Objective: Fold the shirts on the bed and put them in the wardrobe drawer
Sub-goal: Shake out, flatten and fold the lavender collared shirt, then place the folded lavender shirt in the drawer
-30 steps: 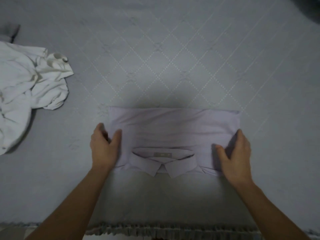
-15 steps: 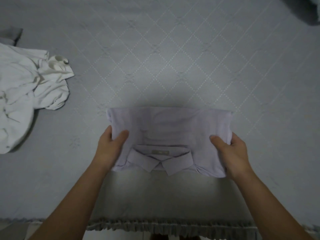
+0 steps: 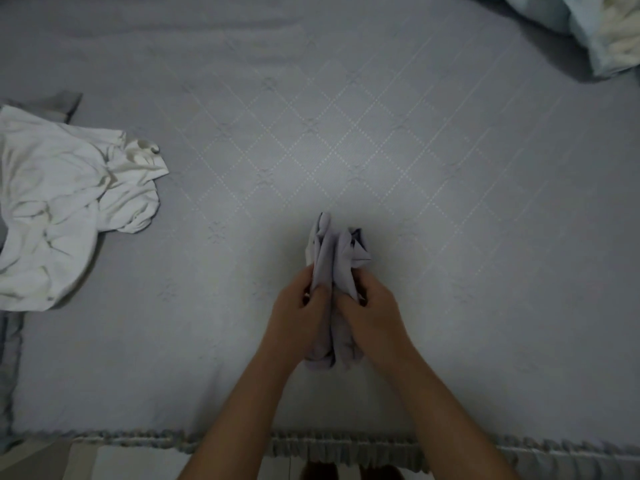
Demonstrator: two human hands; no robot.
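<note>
The lilac collared shirt (image 3: 333, 258) is folded in half, its two sides pressed together into a narrow upright bundle above the grey quilted bed (image 3: 346, 150). My left hand (image 3: 300, 313) grips its left side and my right hand (image 3: 371, 313) grips its right side, the two hands almost touching. The collar is hidden inside the fold. A crumpled white shirt (image 3: 65, 202) lies on the bed at the left.
The bed's ruffled front edge (image 3: 346, 445) runs along the bottom, with floor below it. A pale bundle of bedding or clothes (image 3: 602, 29) sits in the far right corner. A dark grey cloth corner (image 3: 65, 103) pokes out behind the white shirt.
The shirt lay flat and wide with a hand at each side; my hands have lifted it and brought its two sides together in the middle.
</note>
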